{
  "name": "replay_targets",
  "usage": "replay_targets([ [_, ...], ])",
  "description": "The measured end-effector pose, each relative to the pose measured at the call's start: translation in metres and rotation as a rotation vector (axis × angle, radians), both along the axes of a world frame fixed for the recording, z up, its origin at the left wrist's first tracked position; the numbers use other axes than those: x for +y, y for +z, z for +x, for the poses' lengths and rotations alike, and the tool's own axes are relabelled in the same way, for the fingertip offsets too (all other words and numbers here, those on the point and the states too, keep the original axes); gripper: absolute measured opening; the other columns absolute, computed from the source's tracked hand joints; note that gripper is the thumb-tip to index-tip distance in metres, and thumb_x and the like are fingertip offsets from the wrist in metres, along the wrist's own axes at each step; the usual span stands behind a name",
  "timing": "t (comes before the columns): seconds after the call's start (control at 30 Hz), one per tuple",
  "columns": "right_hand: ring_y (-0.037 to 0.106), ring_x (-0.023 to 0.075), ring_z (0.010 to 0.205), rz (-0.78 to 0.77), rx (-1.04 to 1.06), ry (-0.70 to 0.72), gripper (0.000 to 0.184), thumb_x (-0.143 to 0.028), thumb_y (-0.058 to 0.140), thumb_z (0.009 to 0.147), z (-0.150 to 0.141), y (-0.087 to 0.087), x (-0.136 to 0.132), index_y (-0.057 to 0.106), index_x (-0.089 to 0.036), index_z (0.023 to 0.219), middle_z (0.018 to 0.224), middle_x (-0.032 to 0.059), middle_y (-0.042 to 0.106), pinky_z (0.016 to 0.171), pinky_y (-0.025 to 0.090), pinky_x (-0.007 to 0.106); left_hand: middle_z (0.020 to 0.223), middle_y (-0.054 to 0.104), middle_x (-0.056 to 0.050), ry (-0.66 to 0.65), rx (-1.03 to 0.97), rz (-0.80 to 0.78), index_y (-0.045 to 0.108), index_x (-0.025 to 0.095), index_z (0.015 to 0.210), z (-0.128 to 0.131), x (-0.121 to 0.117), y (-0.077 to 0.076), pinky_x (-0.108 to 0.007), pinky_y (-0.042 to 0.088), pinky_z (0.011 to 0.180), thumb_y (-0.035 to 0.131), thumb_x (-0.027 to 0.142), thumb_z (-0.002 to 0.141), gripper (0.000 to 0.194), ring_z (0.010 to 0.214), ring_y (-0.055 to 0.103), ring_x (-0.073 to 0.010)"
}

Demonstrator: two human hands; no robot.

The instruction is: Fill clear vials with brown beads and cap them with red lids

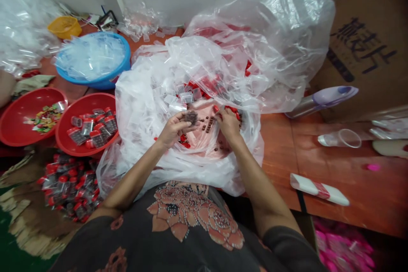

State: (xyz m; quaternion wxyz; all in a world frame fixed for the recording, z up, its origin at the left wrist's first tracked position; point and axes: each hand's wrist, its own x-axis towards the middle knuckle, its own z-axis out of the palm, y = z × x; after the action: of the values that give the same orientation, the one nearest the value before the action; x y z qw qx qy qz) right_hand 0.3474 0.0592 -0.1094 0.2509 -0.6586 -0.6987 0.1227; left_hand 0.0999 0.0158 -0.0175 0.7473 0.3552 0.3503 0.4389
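My left hand (174,128) is closed on a small clear plastic jar (191,117) filled with dark brown pieces. To its right, my right hand (228,123) has its fingers pinched together, with a red cap (216,109) at the fingertips. Small brown beads (209,124), some lined up in rows, lie on a pale pink surface (207,138) between the hands. Beyond them are empty clear jars (186,97) and loose red caps (204,91), partly covered by plastic. More red caps (184,141) lie below my left hand.
White plastic bags (137,102) surround the work spot. At left stand a blue basin (124,61) of clear plastic pieces and a red bowl (70,146) of capped jars. To the right are a flask (328,97), a clear cup (347,139) and a cardboard box (360,21).
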Motion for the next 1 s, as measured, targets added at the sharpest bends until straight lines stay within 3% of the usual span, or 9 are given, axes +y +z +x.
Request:
replay_targets([
  [0.13, 0.063, 0.0278, 0.108, 0.041, 0.408, -0.066, 0.037, -0.041, 0.058, 0.089, -0.005, 0.0, -0.008, 0.066, -0.018, 0.117, 0.117, 0.0134, 0.068, 0.1, 0.048, 0.051, 0.105, 0.075, -0.009, -0.005, 0.02, 0.021, 0.063, 0.016, 0.11, 0.0, 0.001, 0.0, -0.043, 0.056, 0.097, 0.077, 0.023, 0.071, 0.042, 0.104, 0.072, -0.0276],
  [0.27, 0.069, 0.0192, 0.085, -0.147, 1.023, -0.046, 0.041, -0.052, 0.067, 0.081, -0.017, 0.015, -0.026, 0.066, -0.023, 0.111, 0.098, 0.0036, 0.07, 0.083, 0.058, 0.042, 0.106, 0.076, -0.01, -0.037, -0.031, -0.028, 0.066, 0.015, 0.111, 0.0, 0.0, 0.002, -0.043, 0.056, 0.097, 0.072, 0.022, 0.069, 0.043, 0.107, 0.071, -0.0297],
  [0.37, 0.07, 0.0161, 0.081, -0.264, 1.268, -0.009, 0.042, -0.053, 0.073, 0.077, -0.027, 0.037, -0.043, 0.066, -0.026, 0.108, 0.096, 0.0008, 0.072, 0.074, 0.06, 0.034, 0.107, 0.076, -0.013, -0.086, -0.073, -0.065, 0.067, 0.012, 0.11, 0.001, -0.003, 0.004, -0.046, 0.056, 0.097, 0.068, 0.025, 0.071, 0.041, 0.109, 0.07, -0.0321],
  [0.57, 0.07, 0.0148, 0.082, -0.271, 1.265, 0.035, 0.04, -0.05, 0.065, 0.086, -0.039, 0.068, -0.067, 0.064, -0.029, 0.12, 0.106, 0.0035, 0.075, 0.073, 0.06, 0.032, 0.112, 0.074, -0.014, -0.17, 0.009, -0.083, 0.069, 0.011, 0.114, 0.004, -0.015, -0.003, -0.041, 0.057, 0.096, 0.073, 0.026, 0.075, 0.042, 0.105, 0.071, -0.0271],
  [0.73, 0.069, 0.0128, 0.079, -0.333, 1.297, 0.069, 0.036, -0.047, 0.072, 0.081, -0.042, 0.08, -0.078, 0.07, -0.027, 0.111, 0.106, 0.0017, 0.075, 0.085, 0.06, 0.034, 0.113, 0.073, -0.011, -0.259, 0.088, -0.028, 0.071, 0.015, 0.117, 0.005, -0.026, -0.012, -0.035, 0.057, 0.091, 0.077, 0.031, 0.078, 0.042, 0.098, 0.071, -0.0201],
  [0.87, 0.069, 0.0163, 0.092, -0.23, 1.09, 0.072, 0.035, -0.04, 0.073, 0.082, -0.045, 0.083, -0.087, 0.072, -0.027, 0.114, 0.108, 0.002, 0.075, 0.093, 0.056, 0.038, 0.119, 0.071, -0.01, -0.306, 0.129, 0.07, 0.07, 0.016, 0.119, 0.004, -0.03, -0.018, -0.036, 0.053, 0.097, 0.077, 0.033, 0.079, 0.044, 0.104, 0.068, -0.0195],
  [1.0, 0.067, 0.0201, 0.105, -0.107, 0.835, 0.142, 0.027, -0.036, 0.071, 0.086, -0.049, 0.08, -0.096, 0.075, -0.028, 0.111, 0.109, 0.0021, 0.075, 0.098, 0.051, 0.04, 0.109, 0.072, -0.01, -0.342, 0.244, 0.172, 0.072, 0.013, 0.111, 0.004, -0.032, -0.023, -0.033, 0.052, 0.093, 0.075, 0.035, 0.08, 0.039, 0.096, 0.067, -0.017],
])
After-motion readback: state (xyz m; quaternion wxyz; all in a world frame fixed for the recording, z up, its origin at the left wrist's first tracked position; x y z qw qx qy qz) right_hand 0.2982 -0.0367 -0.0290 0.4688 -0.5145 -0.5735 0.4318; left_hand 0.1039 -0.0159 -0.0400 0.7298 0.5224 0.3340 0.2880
